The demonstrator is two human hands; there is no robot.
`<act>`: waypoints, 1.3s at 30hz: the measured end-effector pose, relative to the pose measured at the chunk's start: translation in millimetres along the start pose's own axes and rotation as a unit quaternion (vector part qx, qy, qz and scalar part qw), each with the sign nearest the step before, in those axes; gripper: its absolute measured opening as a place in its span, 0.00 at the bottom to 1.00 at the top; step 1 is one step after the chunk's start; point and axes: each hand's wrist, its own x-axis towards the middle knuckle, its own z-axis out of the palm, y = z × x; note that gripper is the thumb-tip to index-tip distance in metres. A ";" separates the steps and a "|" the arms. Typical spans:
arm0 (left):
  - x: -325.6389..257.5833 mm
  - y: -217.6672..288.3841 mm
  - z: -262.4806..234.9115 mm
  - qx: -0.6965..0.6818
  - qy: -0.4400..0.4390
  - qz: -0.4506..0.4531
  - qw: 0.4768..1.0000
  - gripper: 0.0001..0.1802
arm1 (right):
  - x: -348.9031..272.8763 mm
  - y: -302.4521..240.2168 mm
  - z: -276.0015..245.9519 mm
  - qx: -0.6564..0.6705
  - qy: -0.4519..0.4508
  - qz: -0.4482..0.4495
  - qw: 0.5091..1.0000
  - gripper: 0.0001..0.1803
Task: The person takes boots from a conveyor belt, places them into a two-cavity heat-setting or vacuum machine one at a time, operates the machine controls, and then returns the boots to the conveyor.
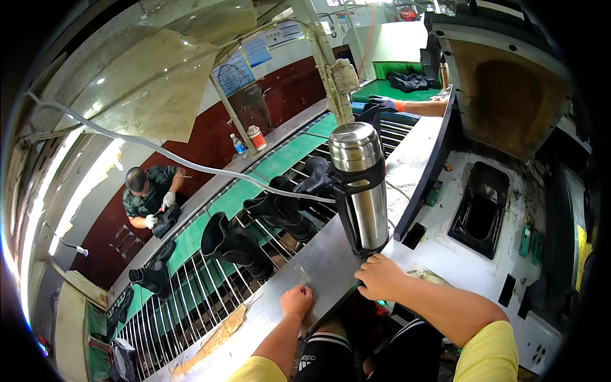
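Steel flask (pixel 360 184): tall brushed-metal cylinder, black collar and side handle, upright on a grey metal ledge (pixel 318 267). Right hand (pixel 380 276) just below the flask's base, fingers curled onto the ledge, holding nothing. Left hand (pixel 296 300) lower-left of flask, loosely closed, resting empty. Left of flask, black rubber boots (pixel 232 245) on a rod conveyor (pixel 191 286). Workshop; a seated person (pixel 149 194) far left.
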 end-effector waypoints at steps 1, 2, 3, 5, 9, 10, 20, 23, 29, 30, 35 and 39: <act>-0.9 1.7 -2.4 0.000 -0.001 0.000 1.000 0.14 | -0.3 0.1 0.4 -0.001 0.004 -0.001 1.000 0.13; -1.7 3.3 -3.8 -0.002 -0.003 -0.001 1.000 0.14 | -0.5 0.3 0.6 -0.002 0.006 -0.004 1.000 0.13; -2.0 3.5 -4.2 -0.001 -0.001 0.001 1.000 0.14 | -0.8 0.6 1.0 -0.003 0.009 -0.006 1.000 0.13; -2.5 2.5 -4.9 0.000 0.002 0.004 1.000 0.14 | -1.0 0.7 2.2 -0.008 0.010 -0.007 1.000 0.13; -2.8 0.1 -1.0 -0.019 0.029 0.011 0.999 0.13 | -1.1 0.8 3.4 -0.005 0.006 -0.002 1.000 0.13; -2.7 0.5 -0.9 -0.018 0.029 0.010 0.999 0.13 | -1.3 0.9 3.3 -0.004 0.002 0.001 1.000 0.13; -3.2 -1.2 -2.9 0.005 0.004 -0.001 1.000 0.15 | -0.3 -0.5 -1.3 -0.011 -0.012 -0.001 1.000 0.16; -4.4 -1.5 -2.7 0.004 0.006 0.002 1.000 0.15 | -0.4 -1.7 -3.1 -0.010 -0.017 0.002 1.000 0.16; -4.5 0.1 -3.5 -0.001 0.007 0.004 1.000 0.15 | -2.4 -1.1 -5.3 -0.001 -0.014 0.008 1.000 0.15; -3.5 -3.0 -2.7 -0.010 0.005 0.009 1.000 0.16 | -2.5 -1.3 -5.7 0.006 -0.011 0.009 1.000 0.15; 19.1 -14.9 -11.9 -0.159 -0.016 0.021 0.987 0.13 | 3.1 2.1 -4.6 0.066 0.007 0.033 0.997 0.12; 96.6 21.5 -85.2 -0.462 0.048 0.031 0.885 0.11 | 6.3 -0.9 -2.0 0.082 0.041 0.031 0.995 0.12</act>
